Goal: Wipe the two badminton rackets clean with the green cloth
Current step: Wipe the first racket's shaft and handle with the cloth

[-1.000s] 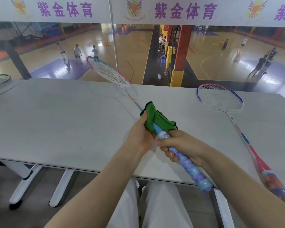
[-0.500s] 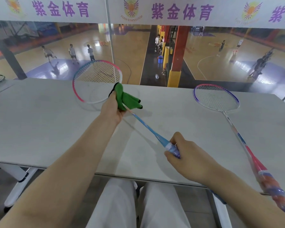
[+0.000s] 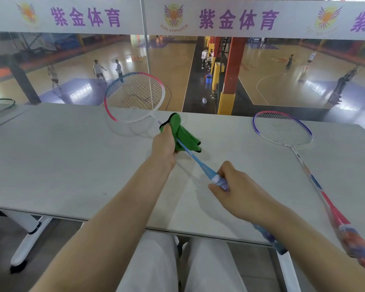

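Observation:
My right hand (image 3: 235, 189) grips the blue-purple handle of a badminton racket (image 3: 198, 163) and holds it above the table, its pink, white and blue head (image 3: 134, 96) raised toward the glass. My left hand (image 3: 164, 145) wraps the green cloth (image 3: 181, 132) around the blue shaft just below the head. The second racket (image 3: 282, 129), with a purple and pink head, lies flat on the grey table (image 3: 61, 157) to the right, its red and blue handle reaching past the near edge.
A glass wall with a purple-lettered banner stands right behind the table's far edge; a sports hall with people lies below. Part of a dark racket head (image 3: 0, 102) shows at the far left. My white-trousered legs sit under the table's near edge.
My left hand slid the cloth from the handle end up the shaft to near the head. The racket turned so its head faces me, and swung a little to the right.

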Tool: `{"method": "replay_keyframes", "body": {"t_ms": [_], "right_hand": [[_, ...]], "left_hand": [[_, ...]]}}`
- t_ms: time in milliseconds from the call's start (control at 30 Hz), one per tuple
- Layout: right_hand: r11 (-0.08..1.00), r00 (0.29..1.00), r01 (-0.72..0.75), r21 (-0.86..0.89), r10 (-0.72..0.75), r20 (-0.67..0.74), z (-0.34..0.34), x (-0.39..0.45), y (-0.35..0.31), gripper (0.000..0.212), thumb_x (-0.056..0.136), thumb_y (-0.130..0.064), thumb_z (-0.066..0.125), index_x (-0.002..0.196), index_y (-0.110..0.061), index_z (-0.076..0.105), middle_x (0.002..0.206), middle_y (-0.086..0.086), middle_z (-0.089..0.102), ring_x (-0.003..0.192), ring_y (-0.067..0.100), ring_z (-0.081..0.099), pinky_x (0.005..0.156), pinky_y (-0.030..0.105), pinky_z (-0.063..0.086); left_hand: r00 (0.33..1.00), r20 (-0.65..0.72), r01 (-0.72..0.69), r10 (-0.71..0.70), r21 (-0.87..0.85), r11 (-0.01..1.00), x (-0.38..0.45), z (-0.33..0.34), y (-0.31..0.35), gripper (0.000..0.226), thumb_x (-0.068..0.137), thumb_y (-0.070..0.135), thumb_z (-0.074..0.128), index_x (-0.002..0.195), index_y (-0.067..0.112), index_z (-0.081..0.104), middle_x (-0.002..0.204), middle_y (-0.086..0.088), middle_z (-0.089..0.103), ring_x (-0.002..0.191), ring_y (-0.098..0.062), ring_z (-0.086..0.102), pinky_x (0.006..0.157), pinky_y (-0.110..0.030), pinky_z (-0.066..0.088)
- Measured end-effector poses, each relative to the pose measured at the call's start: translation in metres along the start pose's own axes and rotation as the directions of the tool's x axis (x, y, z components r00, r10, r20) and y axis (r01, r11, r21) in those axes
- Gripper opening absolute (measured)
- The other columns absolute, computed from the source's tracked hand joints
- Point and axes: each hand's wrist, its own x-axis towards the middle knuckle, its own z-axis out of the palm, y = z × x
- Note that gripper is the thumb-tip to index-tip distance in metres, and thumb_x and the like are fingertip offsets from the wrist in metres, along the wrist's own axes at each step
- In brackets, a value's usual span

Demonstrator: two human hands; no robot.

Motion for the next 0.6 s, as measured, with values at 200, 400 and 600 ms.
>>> {"method": "replay_keyframes", "body": {"t_ms": [200, 400, 600], "right_hand": [[0.995, 0.998, -0.056, 0.076, 0.057, -0.001, 0.002, 0.011, -0.004, 0.020, 0.094, -0.034, 0.053, 0.090, -0.017, 0.042, 0.078, -0.002, 0.057, 0.055, 0.012, 0.047, 0.048, 0.025, 0.041], [0.974, 0.994, -0.113, 0.194, 0.111, 0.019, 0.004, 0.024, -0.006, 0.025, 0.092, -0.033, 0.058, 0.095, -0.014, 0.043, 0.084, 0.012, 0.062, 0.054, 0.018, 0.054, 0.042, 0.027, 0.047], [0.902, 0.960, -0.207, 0.378, 0.114, 0.254, 0.000, 0.000, 0.005, 0.029, 0.092, -0.038, 0.063, 0.096, -0.013, 0.049, 0.078, 0.008, 0.067, 0.051, 0.019, 0.056, 0.048, 0.028, 0.047]], "left_hand": [[0.999, -0.001, 0.049, -0.049, 0.013, 0.999, -0.020, 0.012, -0.019, 0.044, 0.086, 0.046, 0.067, 0.080, 0.003, 0.064, 0.084, -0.023, 0.071, 0.081, -0.038, 0.071, 0.081, -0.047, 0.059], [0.996, -0.022, 0.087, -0.084, 0.120, 0.989, -0.035, 0.025, -0.041, 0.044, 0.080, 0.054, 0.066, 0.097, 0.014, 0.070, 0.095, -0.008, 0.074, 0.089, -0.024, 0.071, 0.090, -0.044, 0.056], [0.996, 0.078, -0.057, 0.052, 0.064, 0.996, -0.028, 0.014, -0.013, 0.072, 0.077, 0.054, 0.070, 0.092, -0.016, 0.061, 0.089, -0.037, 0.066, 0.081, -0.046, 0.069, 0.084, -0.056, 0.056]]}}
